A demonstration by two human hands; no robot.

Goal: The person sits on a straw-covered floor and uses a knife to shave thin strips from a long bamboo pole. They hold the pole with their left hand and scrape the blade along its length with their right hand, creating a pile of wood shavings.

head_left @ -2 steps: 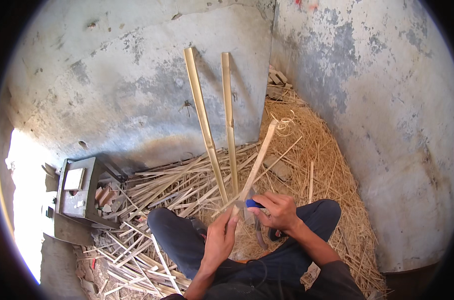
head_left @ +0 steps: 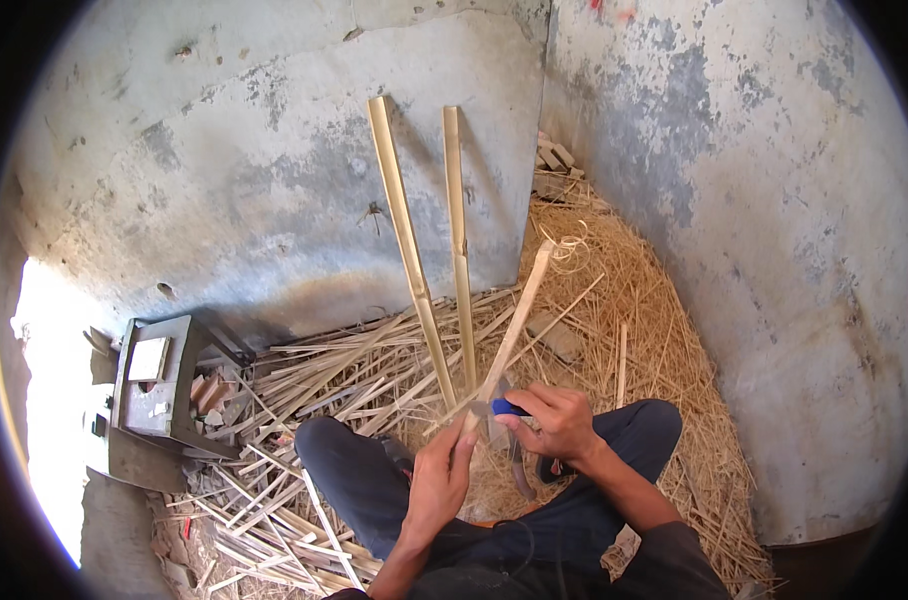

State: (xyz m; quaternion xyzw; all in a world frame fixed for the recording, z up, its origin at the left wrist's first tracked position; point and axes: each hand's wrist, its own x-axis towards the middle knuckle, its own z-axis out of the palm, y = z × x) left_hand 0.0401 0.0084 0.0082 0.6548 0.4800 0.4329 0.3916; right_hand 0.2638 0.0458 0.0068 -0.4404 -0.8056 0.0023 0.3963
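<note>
My left hand [head_left: 442, 472] is closed round the near end of a pale split bamboo strip [head_left: 517, 322], which slants up and away to the right. Thin curled shavings [head_left: 571, 250] hang at the strip's far end. In my right hand [head_left: 556, 424] is a knife with a blue handle [head_left: 508, 407]; its short blade lies against the strip just beyond my left fingers. Below the strip, between my legs, a curved dark tool [head_left: 521, 472] is partly hidden by my right hand.
Two long bamboo slats [head_left: 404, 215] lean on the peeling wall ahead. Split strips [head_left: 324, 370] lie heaped to the left, and fine shavings [head_left: 664, 350] pile up to the right. An overturned wooden stool [head_left: 164, 385] stands at far left. Bricks [head_left: 554, 155] sit in the corner.
</note>
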